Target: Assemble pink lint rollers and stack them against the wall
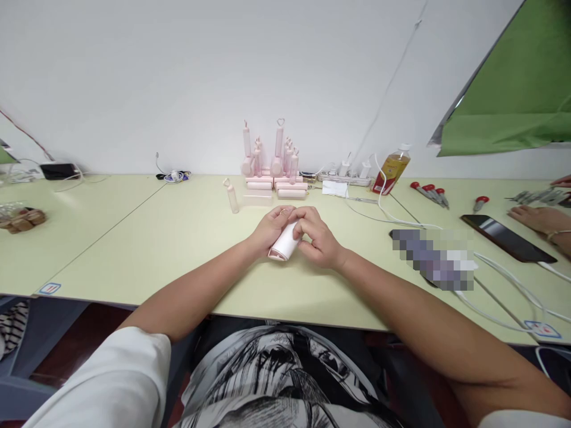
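Note:
My left hand [270,227] and my right hand [317,238] meet at the middle of the pale green table [147,249]. Both are closed round a small white roll with a pink end [284,245], which lies tilted between them, its pink end toward me. My right fingers curl over its far end. Just beyond the hands stands a clear small bottle [231,196]. Behind it is a cluster of pink handles and pink rolls [272,166] against the wall.
An amber liquid bottle [391,170] and a power strip [345,176] stand at the back right. Red-handled tools [430,193], a dark phone [508,238] and white cables [499,279] lie to the right, where another person's hand [537,219] rests. Brown pieces [22,220] lie far left.

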Motion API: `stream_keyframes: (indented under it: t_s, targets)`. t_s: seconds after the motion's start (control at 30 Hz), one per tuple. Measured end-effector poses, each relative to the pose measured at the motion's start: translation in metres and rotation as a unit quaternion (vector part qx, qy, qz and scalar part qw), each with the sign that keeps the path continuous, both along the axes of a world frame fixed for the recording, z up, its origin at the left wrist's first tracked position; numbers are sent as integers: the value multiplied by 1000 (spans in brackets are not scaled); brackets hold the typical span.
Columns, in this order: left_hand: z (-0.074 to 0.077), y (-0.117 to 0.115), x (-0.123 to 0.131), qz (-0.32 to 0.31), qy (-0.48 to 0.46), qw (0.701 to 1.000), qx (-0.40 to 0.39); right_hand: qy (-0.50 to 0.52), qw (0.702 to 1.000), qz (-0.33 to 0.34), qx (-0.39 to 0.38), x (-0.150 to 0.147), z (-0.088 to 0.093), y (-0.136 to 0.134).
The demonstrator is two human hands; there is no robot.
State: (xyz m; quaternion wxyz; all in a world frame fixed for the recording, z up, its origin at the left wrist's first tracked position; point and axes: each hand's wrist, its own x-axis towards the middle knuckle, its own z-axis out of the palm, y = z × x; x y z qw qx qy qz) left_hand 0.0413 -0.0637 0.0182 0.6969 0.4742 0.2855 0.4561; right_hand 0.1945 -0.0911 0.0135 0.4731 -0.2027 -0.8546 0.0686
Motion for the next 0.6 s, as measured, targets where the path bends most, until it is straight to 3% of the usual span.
stream_keyframes:
  t_s: [0.13, 0.27, 0.33, 0.43, 0.53, 0.6]
  targets:
    - [2, 1, -1, 23, -1, 1000, 16, 68, 997, -19, -35, -4, -3, -2]
    - [5, 3, -2, 96, 20, 994, 43, 143, 972, -9, -183, -10, -9, 2]
    - [3, 4, -2, 137, 28, 988, 66, 177, 938, 24, -297, -12, -12, 4]
    - [-3, 6, -1, 204, 57, 967, 140, 226, 855, 94, -458, -17, -11, 2]
    - [-8, 3, -2, 248, 115, 936, 222, 278, 772, 142, -553, -21, -4, -4]
    - [-8, -2, -2, 258, 154, 916, 268, 288, 733, 160, -595, -23, 2, -7]
